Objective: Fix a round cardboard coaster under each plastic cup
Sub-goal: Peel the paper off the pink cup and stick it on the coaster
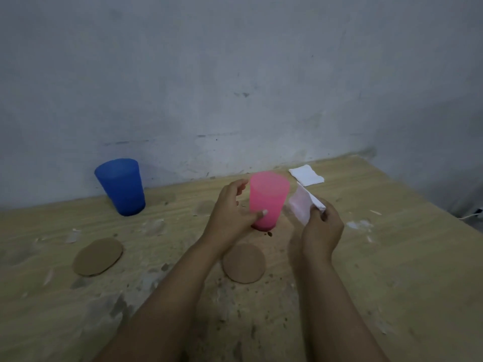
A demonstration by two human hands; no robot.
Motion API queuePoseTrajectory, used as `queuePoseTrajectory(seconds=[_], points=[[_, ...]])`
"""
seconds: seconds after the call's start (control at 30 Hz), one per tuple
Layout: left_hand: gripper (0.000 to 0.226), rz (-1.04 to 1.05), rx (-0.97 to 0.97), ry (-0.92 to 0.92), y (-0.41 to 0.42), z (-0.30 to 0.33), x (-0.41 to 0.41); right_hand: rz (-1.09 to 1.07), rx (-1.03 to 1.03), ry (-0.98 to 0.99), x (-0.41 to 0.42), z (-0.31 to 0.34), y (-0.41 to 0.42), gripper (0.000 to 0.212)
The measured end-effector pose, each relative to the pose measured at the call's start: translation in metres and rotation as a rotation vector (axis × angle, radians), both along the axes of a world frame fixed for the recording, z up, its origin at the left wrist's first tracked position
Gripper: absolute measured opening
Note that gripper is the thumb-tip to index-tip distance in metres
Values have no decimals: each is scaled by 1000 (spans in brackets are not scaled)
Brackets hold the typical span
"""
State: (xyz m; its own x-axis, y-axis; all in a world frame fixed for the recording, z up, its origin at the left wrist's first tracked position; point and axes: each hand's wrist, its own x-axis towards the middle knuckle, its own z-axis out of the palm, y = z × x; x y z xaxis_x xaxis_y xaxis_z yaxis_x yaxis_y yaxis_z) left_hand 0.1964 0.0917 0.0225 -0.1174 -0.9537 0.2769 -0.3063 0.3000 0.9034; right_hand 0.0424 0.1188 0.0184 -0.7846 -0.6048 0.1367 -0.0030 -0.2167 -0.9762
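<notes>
The left hand (232, 215) holds the pink cup (268, 201) upright, thumb across its near side and fingers curled loosely toward its far side. The cup's base seems to sit on or just above the wooden table (392, 270); I cannot tell which. The right hand (320, 231) pinches a white sheet (304, 205), perhaps a wipe or a piece of sticky backing, and holds it up just beside the cup's right side. A second white piece (306, 175) lies flat on the table farther back, near the wall.

The blue cup (121, 186) stands on the far left of the table, close to the wall, with nothing under it that shows.

Two round cardboard coasters lie bare on the table: one coaster (98, 256) to the near left, well apart from the blue cup, and the other coaster (243, 263) just near of the pink cup, partly behind the left forearm.

As I judge it, the task is at an early stage. Neither coaster is fixed under a cup yet. The pink cup is in hand, probably being readied for its coaster, and the blue cup is untouched.
</notes>
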Motion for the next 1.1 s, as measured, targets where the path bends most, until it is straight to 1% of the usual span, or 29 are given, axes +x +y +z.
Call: queuePoseTrajectory(seconds=[0.1,0.17,0.43,0.53,0.6,0.73,0.8,0.83,0.97,1.1], points=[[87,-39,40,19,-9,-8,-5,53,4,36,3,3,-7,27],[89,-68,61,27,-10,-11,-9,96,4,61,5,2,-11,29],[71,-92,70,43,-7,-10,-11,254,6,-119,7,-1,-13,36],[66,-74,63,105,-6,-5,-10,303,4,-250,6,-4,-16,40],[69,-62,61,169,-6,0,-11,357,-31,-387,6,-6,-19,41],[75,-68,38,217,-7,15,-16,611,-127,-693,6,-6,-18,29],[75,-76,27,205,-8,21,-19,718,-181,-858,8,-5,-17,31],[74,-78,24,200,-9,24,-21,747,-198,-909,9,-3,-16,34],[72,-78,13,197,-13,32,-23,799,-234,-1015,10,2,-13,35],[72,-79,3,215,-16,38,-24,885,-240,-1004,11,5,-13,37]])
